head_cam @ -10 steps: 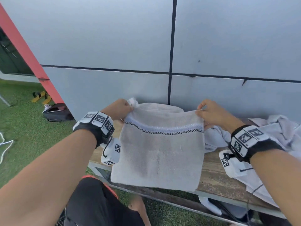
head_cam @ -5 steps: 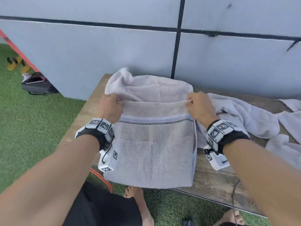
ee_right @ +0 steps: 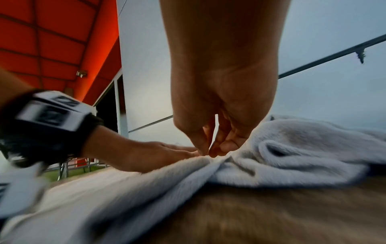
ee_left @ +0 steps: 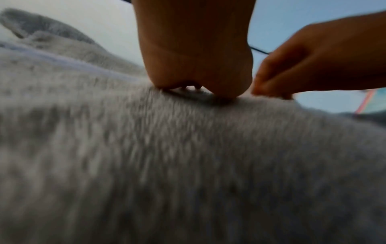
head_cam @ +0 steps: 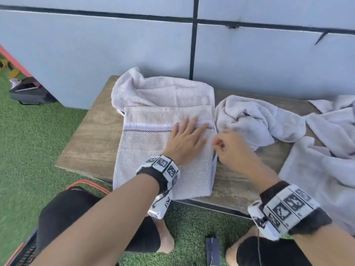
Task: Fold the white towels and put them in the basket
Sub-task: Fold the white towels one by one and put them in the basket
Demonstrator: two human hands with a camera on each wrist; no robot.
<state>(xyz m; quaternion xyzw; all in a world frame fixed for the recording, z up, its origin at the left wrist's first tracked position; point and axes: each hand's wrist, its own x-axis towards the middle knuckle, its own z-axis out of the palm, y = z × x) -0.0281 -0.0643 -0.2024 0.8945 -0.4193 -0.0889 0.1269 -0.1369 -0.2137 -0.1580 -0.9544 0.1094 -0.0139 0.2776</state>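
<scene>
A white towel (head_cam: 153, 150) with a blue and checked stripe lies folded on the wooden bench (head_cam: 90, 143), its near end hanging over the front edge. My left hand (head_cam: 187, 139) lies flat on it with straight fingers, just right of the middle. In the left wrist view the palm (ee_left: 196, 49) presses into the pile of the towel (ee_left: 167, 165). My right hand (head_cam: 230, 150) is at the towel's right edge, and its thumb and fingertips (ee_right: 208, 152) pinch that edge. Another white towel (head_cam: 159, 91) lies rumpled behind the folded one.
A crumpled white towel (head_cam: 255, 120) lies just right of my hands, and a bigger one (head_cam: 326, 166) drapes over the bench's right end. A grey panel wall (head_cam: 134, 45) stands close behind. An orange-rimmed dark mesh thing (head_cam: 19, 252) sits on the grass at lower left.
Both hands let go of the towel's top corners after laying it on the bench. The left hand now lies flat on it; the right has moved down to its right edge.
</scene>
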